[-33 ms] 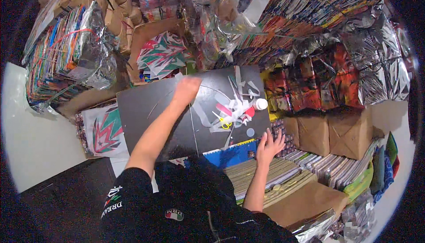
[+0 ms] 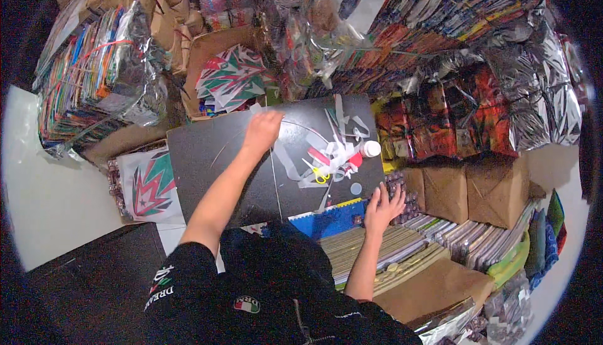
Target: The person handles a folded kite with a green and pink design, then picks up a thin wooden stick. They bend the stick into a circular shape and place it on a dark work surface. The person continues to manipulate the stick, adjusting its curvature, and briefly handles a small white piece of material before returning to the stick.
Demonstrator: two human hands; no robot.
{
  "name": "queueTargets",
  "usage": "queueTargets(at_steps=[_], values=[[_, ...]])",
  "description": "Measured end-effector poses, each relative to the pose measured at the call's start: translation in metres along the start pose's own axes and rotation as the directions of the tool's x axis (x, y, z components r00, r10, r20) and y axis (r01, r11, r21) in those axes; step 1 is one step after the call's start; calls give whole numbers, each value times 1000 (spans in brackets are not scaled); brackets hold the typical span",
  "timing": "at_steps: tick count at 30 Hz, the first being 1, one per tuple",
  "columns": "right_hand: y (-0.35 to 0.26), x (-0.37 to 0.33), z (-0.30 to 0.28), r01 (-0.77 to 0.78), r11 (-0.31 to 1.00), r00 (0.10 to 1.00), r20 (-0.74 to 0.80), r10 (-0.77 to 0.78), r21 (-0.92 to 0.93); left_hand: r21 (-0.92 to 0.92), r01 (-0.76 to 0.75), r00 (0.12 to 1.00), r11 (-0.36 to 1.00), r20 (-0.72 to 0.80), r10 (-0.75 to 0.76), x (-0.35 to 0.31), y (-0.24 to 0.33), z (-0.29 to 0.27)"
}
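My left hand point(image 2: 264, 129) is over the upper left part of a dark tabletop point(image 2: 207, 156), its fingers closed. What they hold, if anything, is hidden. A thin pale line point(image 2: 276, 188), like a stick or string, runs from below that hand to the table's front edge. My right hand point(image 2: 384, 208) is open with spread fingers, beside the table's front right corner, holding nothing. Between the hands lie yellow-handled scissors point(image 2: 321, 175), tangled white strips point(image 2: 342, 153), and a red round piece point(image 2: 355, 159). A white lidded jar point(image 2: 372, 149) stands at the right edge.
Behind the table, a cardboard box point(image 2: 195, 71) holds red, green and white printed sheets point(image 2: 229, 78). More such sheets point(image 2: 149, 185) lie at the left. Plastic-wrapped stacks point(image 2: 94, 75) rise around. Brown paper parcels point(image 2: 493, 194) and bundled sheets point(image 2: 370, 251) sit to the right.
My left hand, blurred by motion before, is now sharper and has shifted very slightly. My right hand stays where it was, and the things on the table look unchanged.
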State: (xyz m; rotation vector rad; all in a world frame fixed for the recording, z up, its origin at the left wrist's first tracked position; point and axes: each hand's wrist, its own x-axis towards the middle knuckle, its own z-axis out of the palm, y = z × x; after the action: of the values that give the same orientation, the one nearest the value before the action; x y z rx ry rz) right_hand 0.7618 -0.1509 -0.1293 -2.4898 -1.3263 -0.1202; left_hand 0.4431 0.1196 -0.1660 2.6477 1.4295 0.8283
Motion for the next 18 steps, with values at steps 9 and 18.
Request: queueTargets(at_steps=[9, 18], values=[[-52, -11, 5, 200, 973, 980, -26, -199, 111, -148, 595, 784, 790, -108, -611, -247, -20, -142], [-176, -78, -3, 451, 838, 886, -38, -463, 309, -6, 936, 348, 352, -126, -929, -471, -53, -268]])
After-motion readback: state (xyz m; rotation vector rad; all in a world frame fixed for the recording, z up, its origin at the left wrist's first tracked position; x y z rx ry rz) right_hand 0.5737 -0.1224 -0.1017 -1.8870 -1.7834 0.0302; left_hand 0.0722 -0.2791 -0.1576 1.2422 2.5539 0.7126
